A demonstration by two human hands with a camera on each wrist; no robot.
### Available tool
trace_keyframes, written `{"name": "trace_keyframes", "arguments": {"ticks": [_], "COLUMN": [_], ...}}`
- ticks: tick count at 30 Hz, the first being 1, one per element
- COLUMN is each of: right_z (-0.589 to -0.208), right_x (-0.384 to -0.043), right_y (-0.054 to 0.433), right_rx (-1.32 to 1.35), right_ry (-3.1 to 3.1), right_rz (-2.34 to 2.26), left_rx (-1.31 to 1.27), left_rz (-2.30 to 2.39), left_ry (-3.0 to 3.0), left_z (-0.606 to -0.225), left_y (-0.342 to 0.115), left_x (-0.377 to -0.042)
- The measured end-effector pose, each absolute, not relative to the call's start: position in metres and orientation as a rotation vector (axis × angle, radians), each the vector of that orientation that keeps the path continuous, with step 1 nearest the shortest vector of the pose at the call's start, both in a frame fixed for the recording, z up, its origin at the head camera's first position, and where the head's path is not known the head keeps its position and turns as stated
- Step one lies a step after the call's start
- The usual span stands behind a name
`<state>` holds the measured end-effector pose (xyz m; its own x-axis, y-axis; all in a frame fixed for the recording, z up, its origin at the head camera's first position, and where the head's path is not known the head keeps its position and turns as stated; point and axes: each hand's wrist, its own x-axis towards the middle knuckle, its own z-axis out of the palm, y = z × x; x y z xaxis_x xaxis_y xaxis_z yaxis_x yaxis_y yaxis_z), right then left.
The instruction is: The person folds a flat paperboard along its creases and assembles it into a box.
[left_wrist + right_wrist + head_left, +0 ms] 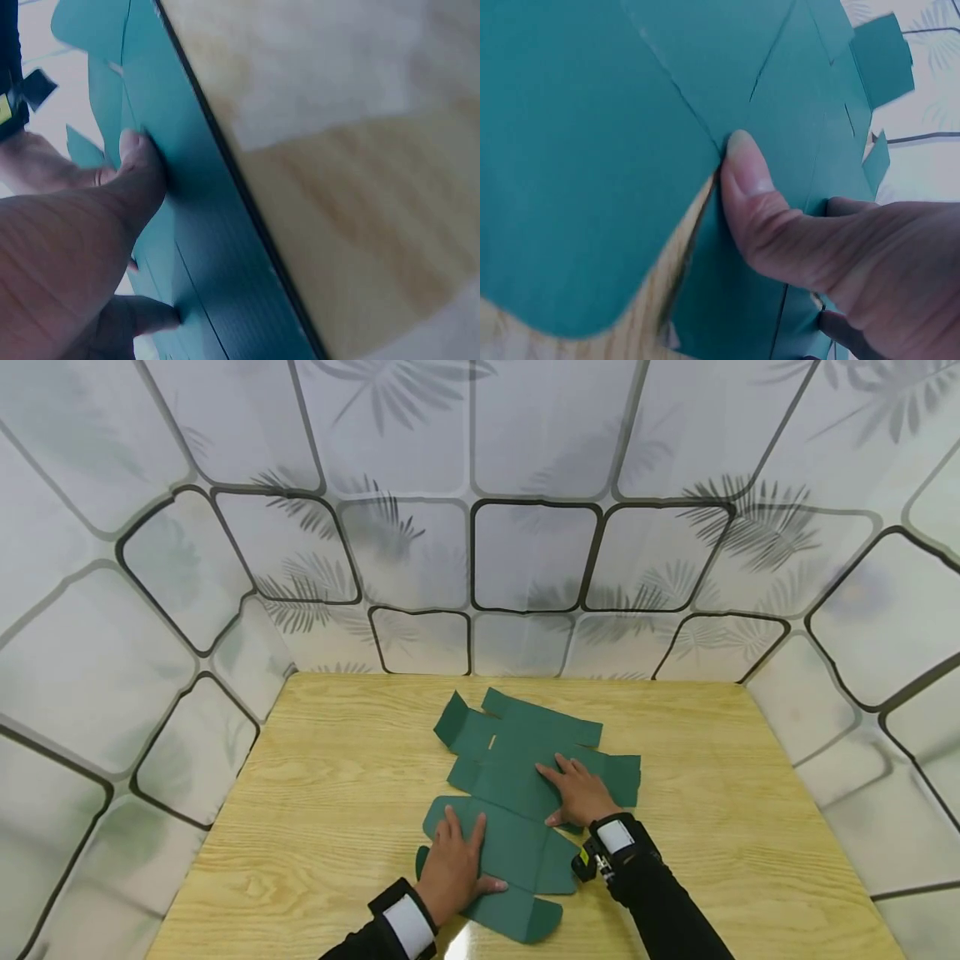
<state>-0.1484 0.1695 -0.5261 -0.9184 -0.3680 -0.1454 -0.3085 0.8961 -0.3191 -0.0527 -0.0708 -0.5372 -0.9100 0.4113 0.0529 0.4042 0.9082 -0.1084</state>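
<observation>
A dark green flat cardboard box (pixel 517 839), unfolded with its creases, slots and flaps showing, lies on the table. My left hand (pixel 452 870) presses its nearer panel with fingers spread, the thumb lying near the front edge. On the farther panel, right of the middle, rests my right hand (pixel 583 795), fingers stretched out. In the right wrist view the right thumb (pixel 751 180) touches the cardboard (pixel 577 150) where a crease meets a cut between two flaps. The left wrist view shows the left thumb (pixel 139 165) flat on the cardboard (pixel 217 247) close to its edge.
The wooden table (pixel 322 777) extends around the cardboard on all sides. Patterned fabric walls (pixel 532 556) enclose its back and both sides. At the far left of the cardboard, one flap (pixel 452 720) stands raised. Both wrists wear black bands with devices.
</observation>
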Motion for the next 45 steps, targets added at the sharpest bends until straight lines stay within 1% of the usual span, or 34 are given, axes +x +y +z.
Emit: {"name": "trace_keyframes", "arguments": {"ticks": [5,12,15,18,27,36,45], "right_z": [-0.527,-0.527,-0.527,-0.528,-0.527,-0.525,-0.527], "right_x": [-0.151,-0.152,-0.152,-0.152,-0.159,-0.163,-0.158], "right_y": [0.169,0.168,0.168,0.167,0.167,0.168,0.174], "right_rx": [-0.474,-0.468,-0.479,-0.492,-0.508,-0.588,-0.596], "right_ry": [2.848,2.842,2.848,2.843,2.801,2.77,2.665], "right_rz": [-0.462,-0.424,-0.414,-0.416,-0.419,-0.45,-0.506], "left_rx": [-0.672,-0.729,-0.784,-0.825,-0.945,-1.075,-1.083], "left_rz": [0.212,-0.048,0.039,0.181,0.327,0.124,-0.081], "left_ry": [-2.974,-3.135,-3.123,-3.014,-2.802,-2.946,-3.02], "left_z": [-0.536,-0.516,-0.514,-0.52,-0.528,-0.526,-0.526], "left_y": [-0.07,-0.078,-0.084,-0.089,-0.096,-0.094,-0.093], "left_x": [-0.053,-0.072,-0.084,-0.092,-0.1,-0.098,-0.096]}}
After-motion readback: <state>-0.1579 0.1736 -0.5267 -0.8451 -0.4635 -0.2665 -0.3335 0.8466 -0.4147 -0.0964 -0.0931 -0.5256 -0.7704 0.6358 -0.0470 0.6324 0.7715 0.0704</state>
